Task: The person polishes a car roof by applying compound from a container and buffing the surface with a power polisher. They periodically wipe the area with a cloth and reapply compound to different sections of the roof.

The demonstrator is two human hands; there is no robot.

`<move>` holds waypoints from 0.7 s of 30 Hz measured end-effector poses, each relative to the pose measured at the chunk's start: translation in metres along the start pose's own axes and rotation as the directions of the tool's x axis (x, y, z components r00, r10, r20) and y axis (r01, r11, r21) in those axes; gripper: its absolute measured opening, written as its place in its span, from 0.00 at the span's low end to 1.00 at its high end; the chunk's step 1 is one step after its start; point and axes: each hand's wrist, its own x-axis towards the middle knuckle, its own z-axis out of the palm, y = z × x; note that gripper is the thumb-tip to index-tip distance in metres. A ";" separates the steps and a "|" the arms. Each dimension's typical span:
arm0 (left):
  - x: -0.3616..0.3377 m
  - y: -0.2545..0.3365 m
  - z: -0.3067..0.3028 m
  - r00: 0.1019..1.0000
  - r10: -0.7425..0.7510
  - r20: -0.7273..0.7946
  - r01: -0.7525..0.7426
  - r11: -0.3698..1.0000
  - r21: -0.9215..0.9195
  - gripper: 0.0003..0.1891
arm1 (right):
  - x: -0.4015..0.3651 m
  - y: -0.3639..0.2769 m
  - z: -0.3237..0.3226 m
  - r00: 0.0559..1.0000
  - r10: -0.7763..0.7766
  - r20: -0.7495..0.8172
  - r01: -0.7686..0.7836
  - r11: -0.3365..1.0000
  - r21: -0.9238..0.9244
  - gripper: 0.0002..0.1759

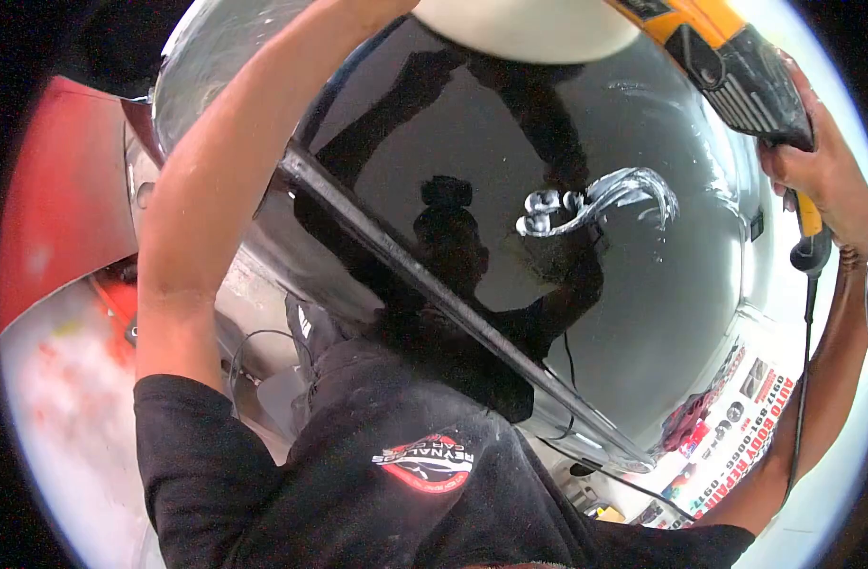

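Note:
My right hand (pixel 822 175) is wrapped round the rear handle of a yellow and black power tool (pixel 737 81) at the upper right. A pale round pad (pixel 538 24) at the top edge lies by the glossy dark panel (pixel 386 180). Smears of white paste (pixel 595 204) mark the panel right of its middle. My left arm reaches up across the left side, and its hand is beyond the top edge, so what it holds or touches is hidden. The tool's black cord hangs down beside my right forearm.
A dark trim strip (pixel 434 294) runs diagonally along the panel's lower edge, close to my body. At the left is a red panel (pixel 64 190). A printed banner (pixel 747 427) shows at the lower right. Another cord loops near my waist.

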 end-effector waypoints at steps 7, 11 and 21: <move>-0.041 0.033 -0.041 1.000 0.001 -0.011 -0.001 1.000 -0.001 0.15 | -0.041 -0.043 0.014 0.999 -0.037 -0.035 0.040 0.996 0.078 0.54; -0.066 0.045 -0.057 0.998 0.024 -0.056 -0.028 0.998 -0.065 0.15 | -0.061 -0.068 0.023 0.996 -0.071 -0.049 0.071 0.997 -0.006 0.50; -0.119 0.073 -0.093 0.990 -0.018 -0.142 0.007 0.997 -0.079 0.13 | -0.108 -0.088 0.035 0.991 -0.132 -0.006 0.132 0.986 0.098 0.49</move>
